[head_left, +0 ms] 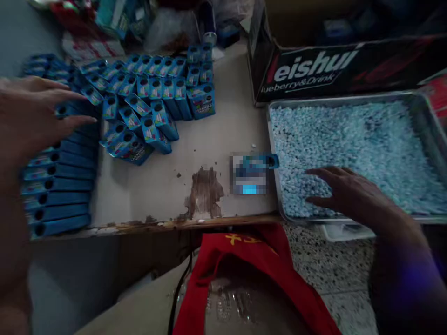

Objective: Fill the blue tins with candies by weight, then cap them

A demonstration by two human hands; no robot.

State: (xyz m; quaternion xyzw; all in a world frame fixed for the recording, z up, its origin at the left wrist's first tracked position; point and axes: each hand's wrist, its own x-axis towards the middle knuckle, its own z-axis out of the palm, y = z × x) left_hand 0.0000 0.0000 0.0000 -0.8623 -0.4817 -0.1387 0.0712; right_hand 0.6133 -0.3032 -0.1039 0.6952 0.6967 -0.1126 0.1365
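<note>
My left hand point(45, 116), fingers apart and holding nothing, hovers over a row of small blue boxes point(61, 184) at the table's left end. Each box shows a dark round hole in its top face. More blue boxes point(159, 90) stand or lean in a loose group to the right of that row. My right hand point(344, 193) has its thumb and fingers spread above a metal tray point(279, 195) filled with small pale blue pellets point(335, 135). Whether its fingertips touch the pellets I cannot tell. One blue box point(258, 162) lies by the tray's left edge, partly covered by a pixelated patch.
A black carton point(349, 70) printed "leishui" stands behind the tray. Plastic bags point(171, 30) and a dark cylinder point(207, 23) sit at the back. The pale tabletop point(223, 135) has a worn wooden patch at its front edge. A red apron point(240, 251) shows below.
</note>
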